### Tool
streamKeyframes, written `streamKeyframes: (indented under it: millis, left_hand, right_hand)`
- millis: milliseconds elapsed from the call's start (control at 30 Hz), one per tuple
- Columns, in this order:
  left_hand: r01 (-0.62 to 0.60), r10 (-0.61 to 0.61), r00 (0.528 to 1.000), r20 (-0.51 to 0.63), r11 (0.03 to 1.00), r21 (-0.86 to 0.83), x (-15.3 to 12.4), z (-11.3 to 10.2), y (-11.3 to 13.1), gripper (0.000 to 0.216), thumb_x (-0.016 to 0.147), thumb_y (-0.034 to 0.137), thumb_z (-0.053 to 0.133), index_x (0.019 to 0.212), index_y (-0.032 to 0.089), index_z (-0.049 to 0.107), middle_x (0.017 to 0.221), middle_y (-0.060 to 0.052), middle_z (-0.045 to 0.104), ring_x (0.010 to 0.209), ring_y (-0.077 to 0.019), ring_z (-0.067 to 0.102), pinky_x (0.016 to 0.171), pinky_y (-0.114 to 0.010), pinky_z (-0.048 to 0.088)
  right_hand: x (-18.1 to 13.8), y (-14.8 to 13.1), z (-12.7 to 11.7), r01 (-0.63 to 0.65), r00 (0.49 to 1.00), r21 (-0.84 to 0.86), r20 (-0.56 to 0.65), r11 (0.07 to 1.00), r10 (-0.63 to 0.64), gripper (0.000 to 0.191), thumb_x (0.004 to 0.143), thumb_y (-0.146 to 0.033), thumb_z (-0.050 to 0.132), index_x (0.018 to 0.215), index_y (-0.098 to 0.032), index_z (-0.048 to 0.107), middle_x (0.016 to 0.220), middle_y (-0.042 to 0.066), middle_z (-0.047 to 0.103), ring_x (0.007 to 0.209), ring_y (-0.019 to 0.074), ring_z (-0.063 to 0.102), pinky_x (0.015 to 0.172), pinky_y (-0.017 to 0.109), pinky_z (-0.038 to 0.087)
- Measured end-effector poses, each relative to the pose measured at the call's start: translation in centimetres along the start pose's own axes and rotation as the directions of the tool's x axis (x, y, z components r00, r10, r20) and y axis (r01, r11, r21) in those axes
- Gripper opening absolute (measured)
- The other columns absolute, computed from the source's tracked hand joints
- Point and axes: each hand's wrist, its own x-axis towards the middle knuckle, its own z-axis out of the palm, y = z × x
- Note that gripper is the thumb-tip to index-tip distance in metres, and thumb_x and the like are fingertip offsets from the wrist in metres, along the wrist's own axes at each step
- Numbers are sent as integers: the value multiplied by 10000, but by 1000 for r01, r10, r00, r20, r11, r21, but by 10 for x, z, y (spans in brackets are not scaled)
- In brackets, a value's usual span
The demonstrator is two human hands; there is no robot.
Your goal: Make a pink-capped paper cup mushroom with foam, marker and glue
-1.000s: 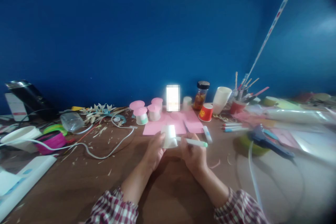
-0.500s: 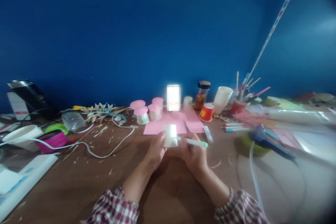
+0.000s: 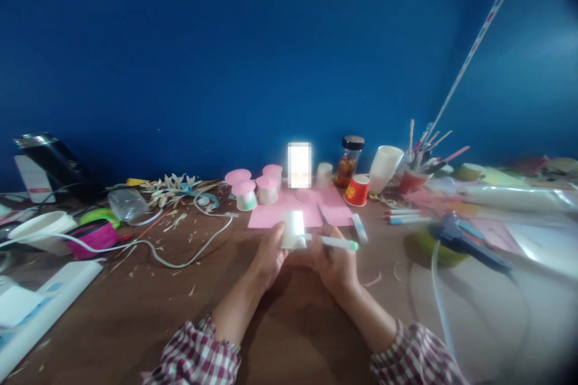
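My left hand [image 3: 270,254] is closed around a small white paper cup [image 3: 293,227], thumb along its left side. In my right hand [image 3: 335,258] is a white marker [image 3: 338,243] with a pale green end pointing right; its other end reaches the cup's lower right. Whether the tip touches the cup I cannot tell. Just beyond both hands lies a pink paper sheet [image 3: 262,216]. Several small white cups [image 3: 246,201] topped with pink paper discs [image 3: 238,178] stand at its left. A marker cap or short pale marker [image 3: 359,228] rests near the sheet's right corner.
At the back right are a red paper cup [image 3: 356,191], a dark-lidded jar [image 3: 347,162] and a tall white cup [image 3: 386,169]. A blue glue gun [image 3: 472,243] lies to the right. On the left are a white cable [image 3: 174,266], a power strip [image 3: 58,292] and a magenta tape roll [image 3: 93,238].
The view has shifted slightly, so the table items sit a little further right and higher. Both hands keep their holds on the cup and marker.
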Motion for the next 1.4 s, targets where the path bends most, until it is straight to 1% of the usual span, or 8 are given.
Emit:
streamKeyframes:
  millis: [300,533,967,1033,1167,1233,1300,1400]
  left_hand:
    - [8,-7,1000,8,1000,-22,-1,3,2,299,818,383,605,978,132,632,919,-80,670,923,-204,618,823,-316,488]
    - [11,-11,1000,-17,999,-32,-1,5,3,296,802,383,622,952,128,638,896,-83,678,907,-208,628,811,-322,499]
    - [12,-13,999,-37,1000,-12,2,1,1,237,829,364,594,912,146,634,798,-27,639,759,-137,596,771,-269,481]
    - [23,-24,999,-43,1000,-21,1,2,2,233,842,358,576,929,149,631,805,-29,642,761,-142,600,757,-265,483]
    - [66,-72,995,-74,995,-78,1,5,4,277,872,350,536,1034,142,619,888,-66,667,777,-161,616,728,-277,494]
    - [85,-93,993,-73,991,-106,2,4,4,320,872,372,535,1082,139,603,915,-83,673,771,-170,622,698,-285,501]
    - [91,-101,992,-79,988,-123,3,3,4,382,863,425,540,1114,141,585,924,-92,676,759,-177,625,665,-289,505]
    - [93,-107,990,-90,985,-145,5,0,3,419,879,451,507,1140,128,564,926,-102,678,765,-181,632,673,-293,513]
  right_hand:
    - [0,0,0,-6,1000,5,11,1000,5,148,858,-272,498,762,-182,565,587,-16,572,482,99,507,482,195,403]
    - [-1,-2,-2,24,999,-11,38,1000,-24,135,847,-261,502,745,-188,552,549,-32,554,455,97,500,472,194,390]
    - [1,-3,-4,60,997,-70,62,996,-55,139,825,-261,502,719,-191,560,572,-13,583,487,120,534,504,221,403]
    - [-1,-2,-4,41,998,-37,45,998,-39,133,828,-260,509,727,-192,564,560,-22,567,475,115,520,504,225,403]
    - [-4,-1,-1,-70,994,144,-68,987,80,134,869,-275,493,774,-197,546,543,-40,521,439,100,467,443,208,381]
    - [-5,-1,0,-90,989,194,-102,977,111,120,881,-285,488,829,-195,548,567,-37,522,442,98,462,430,205,379]
    - [-5,-1,0,-60,992,187,-98,981,80,115,881,-285,496,892,-189,557,607,-27,542,457,98,474,443,210,392]
    - [-4,-1,-2,48,997,112,-73,993,-40,121,869,-265,512,924,-178,575,664,-3,580,490,107,498,488,231,422]
